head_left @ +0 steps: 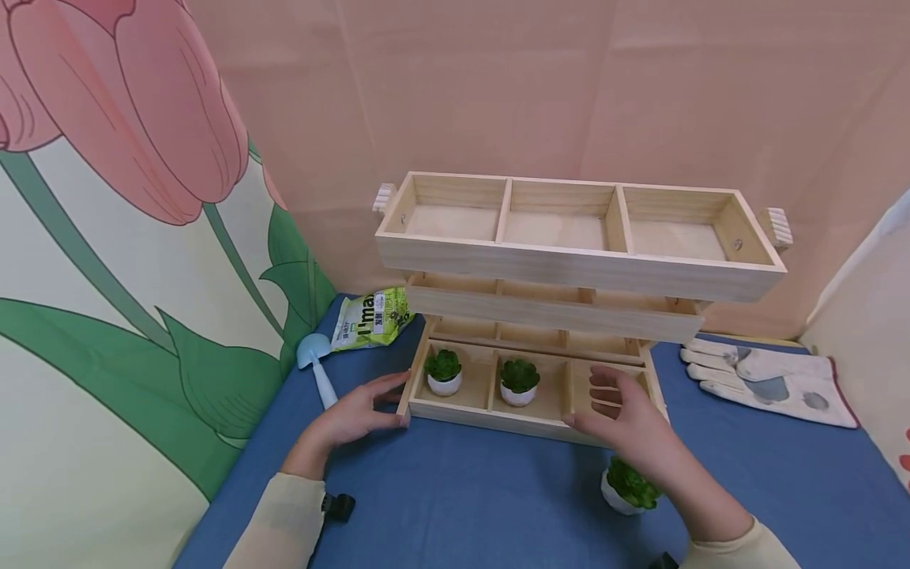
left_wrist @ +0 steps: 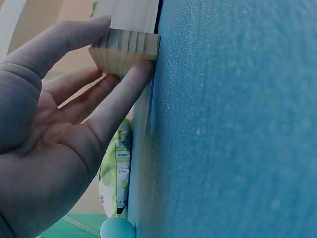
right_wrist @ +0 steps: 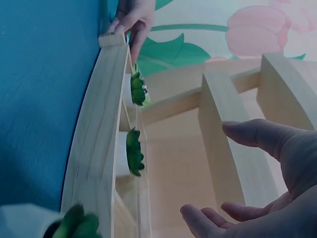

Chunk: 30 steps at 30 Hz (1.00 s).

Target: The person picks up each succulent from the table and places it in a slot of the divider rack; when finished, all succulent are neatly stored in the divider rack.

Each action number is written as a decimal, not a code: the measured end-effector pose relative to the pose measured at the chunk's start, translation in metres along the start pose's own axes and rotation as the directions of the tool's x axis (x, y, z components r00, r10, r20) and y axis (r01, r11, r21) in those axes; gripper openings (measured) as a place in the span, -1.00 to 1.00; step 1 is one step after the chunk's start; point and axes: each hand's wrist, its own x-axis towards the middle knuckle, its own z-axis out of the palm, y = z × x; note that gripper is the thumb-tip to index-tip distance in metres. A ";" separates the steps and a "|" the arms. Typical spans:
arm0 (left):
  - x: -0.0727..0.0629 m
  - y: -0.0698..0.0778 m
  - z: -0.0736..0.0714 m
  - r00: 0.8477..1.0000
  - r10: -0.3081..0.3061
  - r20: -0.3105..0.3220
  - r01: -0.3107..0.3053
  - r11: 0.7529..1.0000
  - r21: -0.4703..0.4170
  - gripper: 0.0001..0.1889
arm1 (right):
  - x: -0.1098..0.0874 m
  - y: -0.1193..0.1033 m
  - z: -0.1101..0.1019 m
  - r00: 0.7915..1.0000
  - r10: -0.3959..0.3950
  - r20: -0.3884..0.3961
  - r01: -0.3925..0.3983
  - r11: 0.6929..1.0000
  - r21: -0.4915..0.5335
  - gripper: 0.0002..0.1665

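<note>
A tiered wooden planter box stands on the blue cloth, its tiers split into compartments. My left hand holds the lower left corner, with thumb and fingers on either side of the wooden end block. Two small potted succulents sit in the lowest tier: one in the left compartment, another in the middle one. My right hand hovers around the right compartment, fingers loosely bent and apart, holding nothing. A third potted succulent lies tilted on the cloth near my right wrist, partly hidden by the forearm.
On the left lie a light blue toy-like shovel and a green and white printed bag. White gardening gloves rest at the right. The upper tier overhangs the lower ones. A pink backdrop hangs behind.
</note>
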 end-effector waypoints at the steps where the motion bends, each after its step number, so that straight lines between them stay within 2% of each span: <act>1: 0.000 0.000 0.000 1.000 -0.002 0.000 0.002 1.000 0.002 -0.10 | -0.002 0.002 -0.002 1.000 0.003 -0.003 -0.003 1.000 -0.005 0.15; 7: 0.000 0.001 0.000 1.000 -0.006 -0.001 0.006 1.000 0.004 -0.10 | -0.013 0.016 -0.013 0.999 0.023 -0.030 -0.023 0.999 -0.023 0.14; 16: -0.001 -0.001 0.001 1.000 -0.007 -0.002 0.007 1.000 0.004 -0.10 | -0.024 0.033 -0.018 0.992 0.110 -0.058 -0.111 0.994 -0.009 0.24; 24: -0.002 -0.001 0.001 1.000 -0.018 -0.003 0.018 1.000 0.013 -0.09 | -0.037 0.054 -0.015 0.989 0.101 -0.112 -0.106 0.993 -0.045 0.30; 30: 0.000 0.000 0.001 1.000 -0.014 0.003 0.014 1.000 0.010 -0.09 | -0.042 0.073 -0.013 0.979 0.182 -0.096 -0.190 0.979 -0.078 0.32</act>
